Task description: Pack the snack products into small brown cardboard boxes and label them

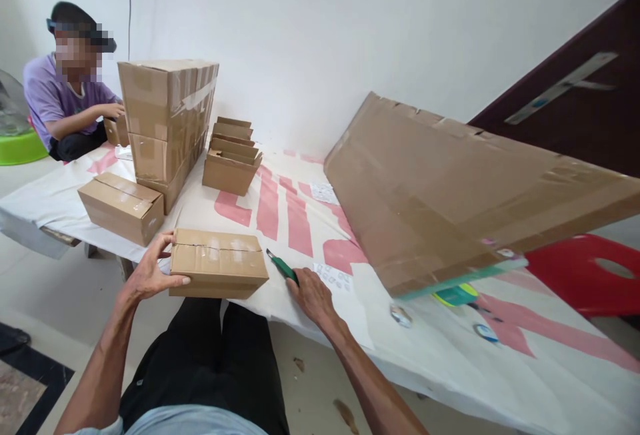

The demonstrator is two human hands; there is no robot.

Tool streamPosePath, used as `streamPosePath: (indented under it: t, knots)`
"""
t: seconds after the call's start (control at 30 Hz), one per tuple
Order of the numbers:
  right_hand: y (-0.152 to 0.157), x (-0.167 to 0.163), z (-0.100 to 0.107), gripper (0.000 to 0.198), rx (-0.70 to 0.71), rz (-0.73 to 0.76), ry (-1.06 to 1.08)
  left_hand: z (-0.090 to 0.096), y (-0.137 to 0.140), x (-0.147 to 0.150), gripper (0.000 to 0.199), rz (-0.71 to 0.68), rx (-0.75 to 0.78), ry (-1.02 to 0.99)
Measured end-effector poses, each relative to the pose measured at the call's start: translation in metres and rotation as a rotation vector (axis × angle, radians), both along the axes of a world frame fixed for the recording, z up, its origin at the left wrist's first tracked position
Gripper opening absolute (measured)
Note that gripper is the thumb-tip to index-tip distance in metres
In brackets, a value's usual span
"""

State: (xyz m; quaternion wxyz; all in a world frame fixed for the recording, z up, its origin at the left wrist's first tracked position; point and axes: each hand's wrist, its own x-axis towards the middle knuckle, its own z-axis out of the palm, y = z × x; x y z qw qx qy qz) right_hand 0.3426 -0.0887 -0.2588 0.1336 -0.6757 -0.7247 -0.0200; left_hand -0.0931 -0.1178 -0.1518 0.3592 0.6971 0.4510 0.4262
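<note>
A small brown cardboard box (215,265) lies at the table's front edge, its top seam slit along the length with clear tape on it. My left hand (159,271) grips the box's left end, thumb on the near side and fingers at the far corner. In my right hand (313,296) is a green utility knife (283,267), its blade pointing up and left, a little to the right of the box and apart from it. The fingers wrap round the handle. Beside that hand lies a printed paper sheet (334,278).
Stacked boxes (170,121) stand at the left, with another closed box (123,207) before them. Open boxes (231,168) sit behind. A large cardboard sheet (450,201) leans on the right, near a tape roll (401,315) and a red chair (590,275). A person (75,98) sits far left.
</note>
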Motion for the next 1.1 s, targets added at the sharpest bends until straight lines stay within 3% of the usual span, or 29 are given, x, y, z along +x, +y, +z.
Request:
streamPosePath:
  t: [0.13, 0.27, 0.43, 0.53, 0.73, 0.97, 1.1]
  knots:
    - [-0.002, -0.006, 0.022, 0.030, 0.150, 0.013, 0.153, -0.004, 0.009, 0.004, 0.068, -0.040, -0.018, -0.025]
    - [-0.004, -0.021, 0.077, 0.038, 0.261, -0.007, 0.401, -0.008, 0.016, 0.010, 0.075, -0.070, -0.001, -0.022]
    - [-0.007, -0.068, 0.158, 0.037, 0.096, 0.307, 0.639, -0.010, 0.018, 0.018, 0.082, -0.076, 0.003, -0.030]
    - [-0.003, -0.101, 0.186, 0.034, 0.043, 0.498, 0.614, -0.012, 0.017, 0.021, 0.083, -0.088, 0.013, -0.042]
    - [0.013, -0.133, 0.202, 0.029, -0.031, 0.670, 0.482, -0.019, 0.018, 0.020, 0.085, -0.103, 0.044, -0.035]
    - [0.022, -0.139, 0.213, 0.032, -0.059, 0.751, 0.300, -0.022, 0.019, 0.021, 0.086, -0.106, 0.066, -0.057]
    - [0.024, -0.147, 0.223, 0.028, -0.073, 0.727, 0.128, -0.018, 0.018, 0.022, 0.084, -0.107, 0.059, -0.060]
